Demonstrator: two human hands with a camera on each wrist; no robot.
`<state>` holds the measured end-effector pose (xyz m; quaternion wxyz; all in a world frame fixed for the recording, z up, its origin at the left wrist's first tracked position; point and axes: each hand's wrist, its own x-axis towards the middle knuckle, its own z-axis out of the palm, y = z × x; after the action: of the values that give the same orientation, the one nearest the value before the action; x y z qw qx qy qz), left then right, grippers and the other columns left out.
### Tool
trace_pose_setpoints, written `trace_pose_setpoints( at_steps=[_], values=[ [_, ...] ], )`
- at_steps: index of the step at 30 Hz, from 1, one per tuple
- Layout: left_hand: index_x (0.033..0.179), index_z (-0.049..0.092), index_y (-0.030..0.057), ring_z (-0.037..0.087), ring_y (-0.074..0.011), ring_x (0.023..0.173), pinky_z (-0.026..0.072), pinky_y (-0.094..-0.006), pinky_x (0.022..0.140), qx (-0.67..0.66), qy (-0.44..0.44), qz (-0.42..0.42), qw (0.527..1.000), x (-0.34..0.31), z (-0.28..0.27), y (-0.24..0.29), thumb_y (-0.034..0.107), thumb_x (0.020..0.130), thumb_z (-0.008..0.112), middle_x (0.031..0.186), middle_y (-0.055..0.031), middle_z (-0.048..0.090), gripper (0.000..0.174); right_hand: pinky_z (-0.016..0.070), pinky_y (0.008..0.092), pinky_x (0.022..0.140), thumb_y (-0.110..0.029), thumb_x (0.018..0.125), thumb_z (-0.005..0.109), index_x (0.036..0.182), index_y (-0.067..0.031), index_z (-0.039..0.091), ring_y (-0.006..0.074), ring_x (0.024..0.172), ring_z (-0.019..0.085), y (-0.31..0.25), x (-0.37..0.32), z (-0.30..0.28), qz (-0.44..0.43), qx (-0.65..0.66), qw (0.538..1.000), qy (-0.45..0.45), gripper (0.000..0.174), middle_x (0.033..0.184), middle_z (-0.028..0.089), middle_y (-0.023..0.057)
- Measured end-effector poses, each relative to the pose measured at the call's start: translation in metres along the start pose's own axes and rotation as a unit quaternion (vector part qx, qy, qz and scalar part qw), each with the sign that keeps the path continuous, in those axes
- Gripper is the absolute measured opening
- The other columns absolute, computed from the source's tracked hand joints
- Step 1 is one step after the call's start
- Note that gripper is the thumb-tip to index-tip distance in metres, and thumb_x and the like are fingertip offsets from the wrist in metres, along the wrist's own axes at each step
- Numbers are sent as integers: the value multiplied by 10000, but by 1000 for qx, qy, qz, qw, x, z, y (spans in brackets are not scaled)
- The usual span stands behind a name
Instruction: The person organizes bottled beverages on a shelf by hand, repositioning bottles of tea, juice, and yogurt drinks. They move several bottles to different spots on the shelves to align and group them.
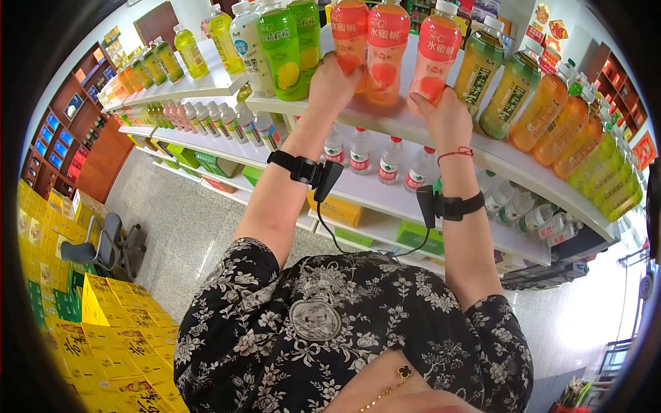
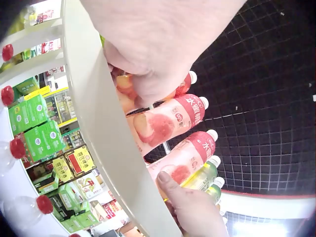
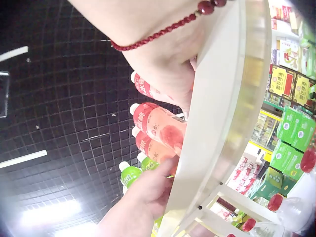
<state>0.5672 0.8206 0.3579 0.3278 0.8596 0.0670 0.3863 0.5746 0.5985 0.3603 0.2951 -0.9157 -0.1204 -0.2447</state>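
In the head view, three pink peach drink bottles stand upright along the front of the upper white shelf (image 1: 385,113). My left hand (image 1: 335,84) grips the left peach drink bottle (image 1: 348,29) low on its side. Its thumb lies toward the middle peach drink bottle (image 1: 387,58). Around the lower part of the right peach drink bottle (image 1: 436,51) my right hand (image 1: 446,115) has its hold, thumb across the front. In the left wrist view that thumb (image 2: 168,182) presses on the label. The right wrist view shows my right hand (image 3: 168,74) from behind, hiding much of its bottle.
Green lemon drink bottles (image 1: 279,51) stand left of the peach row, green tea bottles (image 1: 480,69) and orange drink bottles (image 1: 540,113) to the right. Red-capped water bottles (image 1: 359,150) fill the shelf below. Yellow cartons (image 1: 124,337) and an office chair (image 1: 103,241) are at the left.
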Motion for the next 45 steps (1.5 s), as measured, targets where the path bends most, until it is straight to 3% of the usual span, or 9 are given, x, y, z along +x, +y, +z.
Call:
trace_pose_setpoints(
  at_steps=[6, 15, 24, 27, 30, 34, 40, 42, 45],
  values=[
    [1127, 548, -26, 603, -389, 1023, 478, -447, 862, 18, -2, -4, 1000, -1, -1, -4, 397, 815, 679, 1077, -237, 637, 541, 536, 454, 729, -514, 771, 703, 934, 16, 610, 390, 833, 672, -2, 0, -2, 9, -12, 1000, -2, 562, 863, 681, 238],
    [1161, 504, -40, 586, -431, 977, 489, -472, 830, 10, 40, 60, 997, -13, -3, -9, 365, 813, 680, 1075, -278, 588, 562, 528, 453, 709, -542, 768, 706, 923, 10, 628, 398, 820, 663, -1, -2, 1, -3, 0, 1000, 21, 579, 839, 680, 226],
    [1184, 484, -29, 589, -423, 990, 497, -464, 825, -17, 16, 79, 997, -16, -4, -4, 363, 736, 784, 1083, -261, 582, 666, 531, 456, 711, -555, 752, 711, 935, -9, 632, 395, 829, 665, 2, 1, 2, 19, -20, 999, 27, 582, 849, 682, 225],
    [1189, 493, -46, 588, -394, 1063, 472, -438, 878, 12, 9, 44, 999, -13, -3, -7, 477, 724, 784, 1138, -250, 601, 758, 548, 439, 697, -498, 704, 766, 927, -7, 606, 373, 796, 680, 2, 0, 5, 17, -6, 999, 49, 563, 815, 686, 211],
    [1153, 500, -43, 603, -385, 1051, 477, -434, 870, 9, -34, 5, 999, -9, -11, 1, 486, 717, 789, 1114, -236, 618, 745, 548, 433, 689, -479, 689, 786, 909, -13, 602, 368, 782, 681, -3, -4, 0, 29, -3, 998, 55, 547, 807, 686, 201],
    [1130, 503, -42, 616, -379, 1035, 486, -428, 853, 27, -42, 18, 999, -5, -13, 5, 487, 712, 795, 1098, -225, 630, 735, 547, 430, 685, -467, 685, 794, 889, -16, 598, 369, 778, 679, -4, -3, 0, 37, -6, 997, 67, 532, 806, 687, 198],
    [1135, 504, -43, 615, -374, 1041, 486, -430, 857, 6, -39, 34, 999, -7, -7, 2, 487, 706, 799, 1111, -223, 628, 743, 543, 417, 676, -470, 692, 788, 1037, -27, 591, 354, 781, 681, -1, -10, 1, 26, -2, 994, 104, 595, 796, 686, 189],
    [1175, 506, -47, 609, -368, 1051, 480, -426, 870, 24, -30, 21, 999, -10, -7, 4, 463, 719, 793, 1114, -226, 626, 742, 533, 390, 625, -460, 726, 781, 1102, -52, 608, 292, 712, 678, 5, -13, 4, 12, 11, 992, 126, 581, 747, 684, 110],
    [1230, 483, -57, 576, -391, 1071, 475, -443, 882, 28, 0, 64, 998, -12, -8, -5, 466, 720, 773, 1127, -241, 585, 786, 512, 391, 600, -396, 758, 762, 1088, -65, 590, 296, 692, 666, 19, -31, -9, -4, 82, 984, 157, 498, 715, 666, 98]
  ],
)
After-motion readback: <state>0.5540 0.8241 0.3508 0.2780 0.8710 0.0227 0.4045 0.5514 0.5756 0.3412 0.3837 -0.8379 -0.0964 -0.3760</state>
